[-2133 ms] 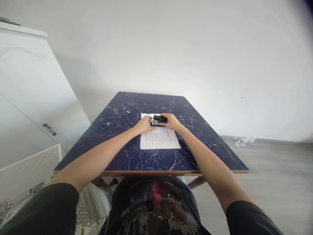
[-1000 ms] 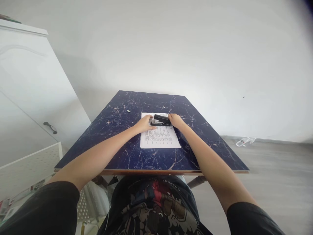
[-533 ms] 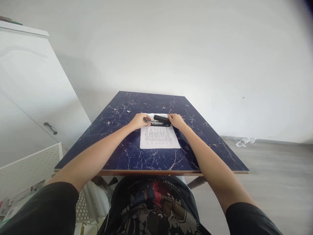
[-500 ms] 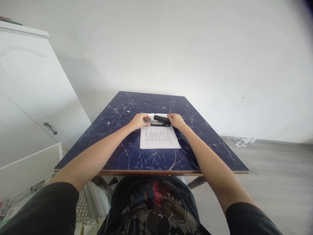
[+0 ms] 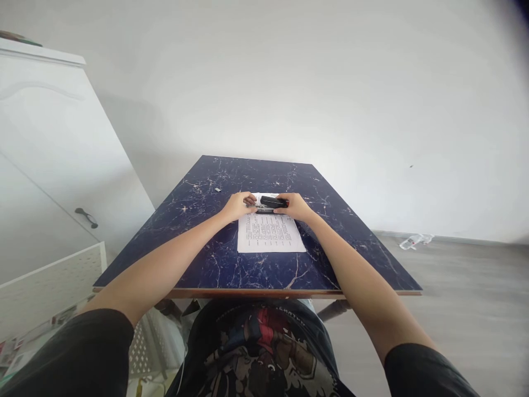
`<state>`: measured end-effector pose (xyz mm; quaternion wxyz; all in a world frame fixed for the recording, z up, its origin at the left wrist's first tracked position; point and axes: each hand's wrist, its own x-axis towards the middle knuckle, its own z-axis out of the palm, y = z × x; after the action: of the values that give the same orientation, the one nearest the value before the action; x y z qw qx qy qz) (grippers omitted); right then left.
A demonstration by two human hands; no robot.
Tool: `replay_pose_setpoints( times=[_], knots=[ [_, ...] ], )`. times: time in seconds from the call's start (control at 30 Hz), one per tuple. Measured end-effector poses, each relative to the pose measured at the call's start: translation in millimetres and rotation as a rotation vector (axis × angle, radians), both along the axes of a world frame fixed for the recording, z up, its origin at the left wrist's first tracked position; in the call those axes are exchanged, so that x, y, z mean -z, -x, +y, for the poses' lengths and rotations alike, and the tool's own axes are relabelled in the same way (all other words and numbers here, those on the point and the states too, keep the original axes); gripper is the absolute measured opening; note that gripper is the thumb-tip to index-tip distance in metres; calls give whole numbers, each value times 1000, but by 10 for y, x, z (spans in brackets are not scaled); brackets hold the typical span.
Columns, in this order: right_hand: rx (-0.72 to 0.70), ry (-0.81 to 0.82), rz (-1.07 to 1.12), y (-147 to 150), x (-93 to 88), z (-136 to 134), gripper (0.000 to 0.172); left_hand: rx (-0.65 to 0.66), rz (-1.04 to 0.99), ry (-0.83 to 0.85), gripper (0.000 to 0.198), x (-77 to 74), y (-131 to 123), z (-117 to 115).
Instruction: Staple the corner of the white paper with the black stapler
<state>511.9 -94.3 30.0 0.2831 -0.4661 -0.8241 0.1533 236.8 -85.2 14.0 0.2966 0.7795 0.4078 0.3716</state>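
Note:
A black stapler (image 5: 273, 202) lies crosswise over the top part of a printed paper sheet (image 5: 271, 236) on the dark blue marbled table. Its upper arm is raised off the base, and a thin silvery part shows toward the left end. My left hand (image 5: 240, 205) grips that left end between thumb and fingers; what exactly the fingertips pinch is too small to make out. Around the right end, my right hand (image 5: 296, 207) is closed, its thumb on the near side and its fingers over the top of the stapler.
A small whitish piece (image 5: 217, 189) lies on the table (image 5: 198, 259), left of the paper. To the left stands a white cabinet (image 5: 53, 138) with a dark handle. On the floor at right is a clear plastic package (image 5: 414, 241).
My right hand has shifted left along the stapler and wrapped further round its right end. The stapler's upper arm sits at a flatter angle. My left hand stays at the left end.

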Motion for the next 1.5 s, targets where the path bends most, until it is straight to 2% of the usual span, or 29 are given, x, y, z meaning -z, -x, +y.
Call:
replay_pose_setpoints(
  times=[0.07,0.13,0.27,0.37,0.47,0.6,0.73,0.9,1.1,1.23,1.33,1.4,1.5],
  knots=[
    [37,-20,46,-3,-12,-9,34,-10,-46,33,39,-6,-34,-22],
    [87,-65,82,-7,-31,-22,34,-75,-132,90,41,-13,-79,-42],
    [159,-247,100,4,-69,-56,33,-179,-426,354,21,-7,-152,-43],
    [92,-401,65,52,-95,-95,27,-147,-619,518,9,11,-173,-26],
    [16,-539,-22,116,-122,-146,26,-113,-727,606,17,14,-186,-17],
    [-135,-673,-187,179,-158,-211,35,-117,-836,740,30,1,-203,-14],
    [-232,-745,-329,215,-187,-259,39,-161,-876,811,27,4,-192,6],
    [-244,-766,-406,221,-195,-284,38,-182,-882,843,20,29,-178,44],
    [-173,-743,-319,196,-170,-261,40,-194,-848,821,23,25,-158,58],
    [-24,-668,-149,199,-120,-217,31,-243,-758,701,27,12,-114,42],
    [150,-490,-2,197,-60,-163,22,-254,-761,570,22,-8,-112,15],
    [247,-314,91,187,-17,-122,26,-207,-812,511,15,-29,-142,-14],
    [271,-86,211,178,41,-71,33,-90,-854,429,8,-59,-215,-82]
  ],
)
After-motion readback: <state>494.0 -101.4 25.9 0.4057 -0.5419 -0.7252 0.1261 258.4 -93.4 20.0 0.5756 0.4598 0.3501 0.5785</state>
